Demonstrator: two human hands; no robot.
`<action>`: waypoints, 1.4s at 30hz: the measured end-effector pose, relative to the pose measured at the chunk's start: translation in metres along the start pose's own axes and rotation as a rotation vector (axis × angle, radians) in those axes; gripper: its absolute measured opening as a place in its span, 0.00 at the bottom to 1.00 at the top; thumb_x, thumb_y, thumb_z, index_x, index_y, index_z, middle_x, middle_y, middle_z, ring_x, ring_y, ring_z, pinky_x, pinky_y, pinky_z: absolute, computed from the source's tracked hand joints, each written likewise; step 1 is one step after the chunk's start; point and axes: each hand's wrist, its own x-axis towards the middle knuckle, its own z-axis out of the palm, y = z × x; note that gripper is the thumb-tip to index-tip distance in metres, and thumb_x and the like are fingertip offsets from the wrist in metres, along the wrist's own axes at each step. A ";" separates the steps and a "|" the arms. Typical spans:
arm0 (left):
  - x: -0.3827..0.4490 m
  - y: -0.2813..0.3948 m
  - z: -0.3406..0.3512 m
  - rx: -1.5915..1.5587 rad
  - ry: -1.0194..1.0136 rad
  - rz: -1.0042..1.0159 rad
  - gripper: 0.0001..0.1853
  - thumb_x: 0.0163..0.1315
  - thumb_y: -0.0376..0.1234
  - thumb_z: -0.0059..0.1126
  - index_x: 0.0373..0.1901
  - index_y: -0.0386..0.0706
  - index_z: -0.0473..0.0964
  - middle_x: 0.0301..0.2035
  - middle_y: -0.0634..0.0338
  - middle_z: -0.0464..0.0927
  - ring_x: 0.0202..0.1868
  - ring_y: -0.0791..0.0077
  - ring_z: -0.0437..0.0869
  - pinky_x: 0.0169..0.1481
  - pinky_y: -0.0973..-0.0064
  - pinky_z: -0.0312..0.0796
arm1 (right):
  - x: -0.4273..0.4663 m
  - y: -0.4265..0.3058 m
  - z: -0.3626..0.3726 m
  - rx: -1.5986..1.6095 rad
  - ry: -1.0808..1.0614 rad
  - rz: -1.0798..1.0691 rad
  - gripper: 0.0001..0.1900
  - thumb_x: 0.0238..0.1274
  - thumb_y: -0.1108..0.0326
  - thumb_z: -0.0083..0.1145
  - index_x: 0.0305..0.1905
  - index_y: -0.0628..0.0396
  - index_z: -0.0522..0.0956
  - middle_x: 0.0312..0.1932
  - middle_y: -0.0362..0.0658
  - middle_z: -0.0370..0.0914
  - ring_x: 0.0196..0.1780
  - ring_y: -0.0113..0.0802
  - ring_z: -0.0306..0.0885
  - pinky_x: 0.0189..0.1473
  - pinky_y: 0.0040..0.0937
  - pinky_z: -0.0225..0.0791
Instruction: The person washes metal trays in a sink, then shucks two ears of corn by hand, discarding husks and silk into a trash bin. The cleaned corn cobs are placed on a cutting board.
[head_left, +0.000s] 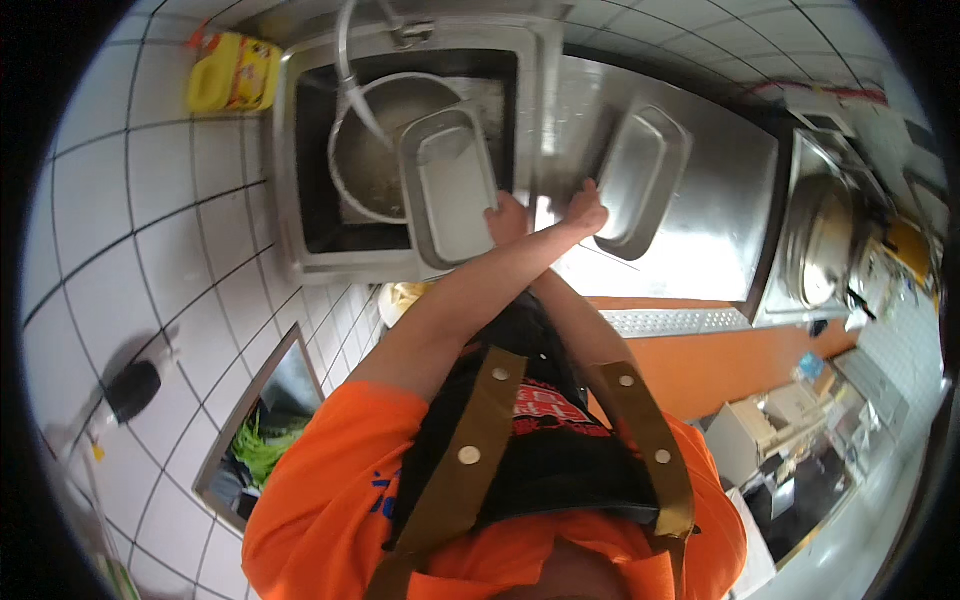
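My forearms cross, the left over the right. My left hand (586, 212) is at the near left rim of a rectangular stainless steel pan (649, 184) above the steel counter; its fingers appear closed on that rim. My right hand (511, 219) grips the right rim of a second rectangular steel pan (454, 191). This pan lies across the sink's front edge and overlaps a large round metal basin (360, 161). Both pans look hollow side up, with nothing solid visible inside. The basin sits in the sink (319, 232) and appears to hold murky liquid.
A curved faucet spout (344, 45) reaches over the basin. The steel counter (720, 202) adjoins the sink on the right. A yellow jug (232, 73) stands by the tiled wall. Farther right is a large round lidded pot (819, 240). Green leafy vegetables (262, 446) show through an opening at lower left.
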 end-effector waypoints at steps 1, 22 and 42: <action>0.001 0.004 -0.006 0.044 -0.005 -0.055 0.35 0.54 0.31 0.50 0.65 0.29 0.56 0.52 0.27 0.72 0.58 0.34 0.73 0.64 0.54 0.66 | 0.003 0.000 -0.003 0.036 0.009 -0.020 0.12 0.49 0.65 0.56 0.35 0.61 0.72 0.29 0.61 0.74 0.34 0.60 0.75 0.37 0.50 0.67; -0.143 -0.173 -0.206 -0.741 0.609 -0.100 0.20 0.47 0.23 0.47 0.45 0.31 0.76 0.34 0.55 0.80 0.37 0.68 0.81 0.43 0.71 0.73 | 0.011 -0.094 -0.028 -0.224 0.001 -0.573 0.24 0.60 0.67 0.59 0.59 0.64 0.69 0.58 0.60 0.70 0.60 0.57 0.69 0.60 0.43 0.64; -0.166 -0.170 -0.197 -0.562 0.652 0.002 0.21 0.48 0.20 0.42 0.47 0.28 0.74 0.37 0.56 0.78 0.43 0.74 0.75 0.52 0.76 0.69 | 0.047 -0.109 0.086 -0.653 -0.225 -0.946 0.21 0.54 0.77 0.50 0.55 0.69 0.72 0.59 0.58 0.69 0.64 0.54 0.65 0.70 0.44 0.58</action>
